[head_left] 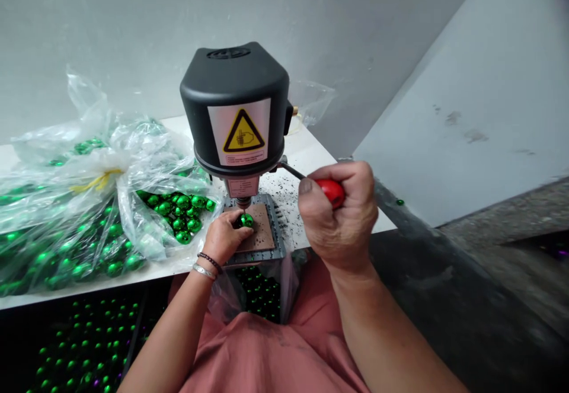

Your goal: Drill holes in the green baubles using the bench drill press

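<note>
A black bench drill press (pixel 235 105) with a yellow warning label stands on the white table. Under its chuck, my left hand (pixel 224 236) pinches a shiny green ball (pixel 245 221) against a brown board (pixel 263 233) on the machine's base plate. The thin drill bit (pixel 244 210) comes down at the top of the ball; whether it has entered cannot be made out. My right hand (pixel 340 215) is closed around the red knob (pixel 331 192) of the feed lever (pixel 293 171), to the right of the machine.
Clear plastic bags (pixel 146 162) of green balls (pixel 182 206) lie on the table (pixel 317 156) at left. Dark shavings (pixel 288 221) surround the base. An open bag of green balls (pixel 258 292) hangs below the front edge; more balls (pixel 84 339) are low at left.
</note>
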Available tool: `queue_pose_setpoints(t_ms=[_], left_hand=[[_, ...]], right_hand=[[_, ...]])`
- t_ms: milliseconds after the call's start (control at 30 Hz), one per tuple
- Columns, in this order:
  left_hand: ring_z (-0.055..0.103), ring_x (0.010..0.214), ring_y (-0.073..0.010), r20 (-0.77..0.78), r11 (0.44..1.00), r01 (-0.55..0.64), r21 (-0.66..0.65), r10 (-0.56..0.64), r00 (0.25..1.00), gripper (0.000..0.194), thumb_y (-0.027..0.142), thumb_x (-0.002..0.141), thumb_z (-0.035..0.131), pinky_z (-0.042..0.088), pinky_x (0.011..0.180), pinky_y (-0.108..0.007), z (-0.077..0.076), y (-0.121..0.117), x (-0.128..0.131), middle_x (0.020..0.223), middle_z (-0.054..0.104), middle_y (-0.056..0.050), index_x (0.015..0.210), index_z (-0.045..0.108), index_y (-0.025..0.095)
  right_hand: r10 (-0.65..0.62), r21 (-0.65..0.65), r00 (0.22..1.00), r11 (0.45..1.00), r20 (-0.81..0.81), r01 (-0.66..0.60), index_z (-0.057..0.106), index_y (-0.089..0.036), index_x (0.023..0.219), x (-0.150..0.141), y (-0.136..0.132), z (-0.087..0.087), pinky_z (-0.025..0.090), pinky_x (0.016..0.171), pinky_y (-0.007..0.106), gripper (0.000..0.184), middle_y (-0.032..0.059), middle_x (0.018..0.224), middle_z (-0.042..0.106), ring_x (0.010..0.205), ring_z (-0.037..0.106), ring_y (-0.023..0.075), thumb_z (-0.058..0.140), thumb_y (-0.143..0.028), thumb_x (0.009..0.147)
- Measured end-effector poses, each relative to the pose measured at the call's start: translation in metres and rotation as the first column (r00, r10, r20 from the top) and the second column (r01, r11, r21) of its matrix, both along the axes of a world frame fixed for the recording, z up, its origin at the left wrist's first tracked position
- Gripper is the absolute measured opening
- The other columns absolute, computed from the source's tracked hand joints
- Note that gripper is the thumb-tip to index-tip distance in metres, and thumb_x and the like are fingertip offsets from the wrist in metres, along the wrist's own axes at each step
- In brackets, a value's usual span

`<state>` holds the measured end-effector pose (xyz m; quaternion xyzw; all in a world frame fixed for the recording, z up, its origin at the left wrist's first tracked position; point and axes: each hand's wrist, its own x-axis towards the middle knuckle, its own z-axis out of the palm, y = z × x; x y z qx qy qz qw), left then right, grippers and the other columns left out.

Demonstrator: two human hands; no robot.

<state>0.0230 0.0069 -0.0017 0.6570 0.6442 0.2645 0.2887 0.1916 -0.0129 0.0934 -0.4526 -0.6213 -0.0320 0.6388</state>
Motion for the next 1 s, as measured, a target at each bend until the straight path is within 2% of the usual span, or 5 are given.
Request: queue_pose_setpoints(t_ms=[133,400,600,833,1000], left_hand=[[0.059,0.098,-0.0239,-0.021,1.0,0.004,0.019,-0.004,1.0,0.039,0.029,0.062,0.068,0.042,0.091,-0.035,-0.001,0.0,0.0,0.102,0.066,-0.006,0.1,0.067,0.02],[0.058,0.103,-0.0246,-0.018,1.0,0.006,0.011,-0.006,1.0,0.039,0.031,0.064,0.067,0.04,0.093,-0.036,-0.002,-0.001,-0.002,0.109,0.065,-0.007,0.102,0.067,0.021],[0.058,0.101,-0.0232,-0.035,0.999,0.028,0.016,-0.028,0.999,0.037,0.031,0.065,0.066,0.041,0.092,-0.034,-0.005,-0.001,-0.003,0.105,0.066,-0.005,0.101,0.067,0.021],[0.058,0.103,-0.0245,-0.01,1.0,0.01,0.028,-0.01,1.0,0.041,0.03,0.064,0.067,0.041,0.093,-0.034,-0.008,0.0,-0.003,0.109,0.065,-0.007,0.104,0.066,0.021],[0.058,0.102,-0.0253,0.005,1.0,0.009,0.03,-0.009,1.0,0.042,0.031,0.065,0.066,0.042,0.091,-0.035,-0.008,-0.001,-0.003,0.11,0.065,-0.009,0.105,0.066,0.019]], right_hand=[[-0.018,0.007,0.999,1.0,0.033,0.018,0.046,-0.02,0.077,0.001,-0.004,-0.011,0.037,0.046,0.016,0.01,-0.0071,0.056,0.043,0.048,0.039,0.0023,0.055,-0.024,0.075],[-0.022,0.048,0.999,0.999,0.035,0.02,0.047,-0.019,0.08,-0.003,-0.005,-0.019,0.042,0.049,0.018,0.007,-0.0053,0.062,0.05,0.053,0.046,0.0041,0.051,-0.02,0.075],[-0.006,0.012,0.996,1.0,-0.09,0.007,0.048,-0.019,0.085,-0.008,-0.005,-0.037,0.046,0.055,0.02,0.011,-0.0038,0.069,0.054,0.059,0.054,0.0057,0.052,-0.021,0.075],[0.084,-0.013,0.96,0.996,-0.268,-0.091,0.045,-0.019,0.087,-0.014,-0.002,-0.051,0.047,0.058,0.024,0.013,-0.0043,0.072,0.049,0.06,0.054,0.0063,0.051,-0.02,0.076],[0.189,0.074,0.956,0.981,-0.222,-0.177,0.042,-0.02,0.088,-0.016,0.0,-0.065,0.046,0.057,0.025,0.015,-0.0046,0.07,0.047,0.061,0.054,0.0073,0.048,-0.015,0.076]])
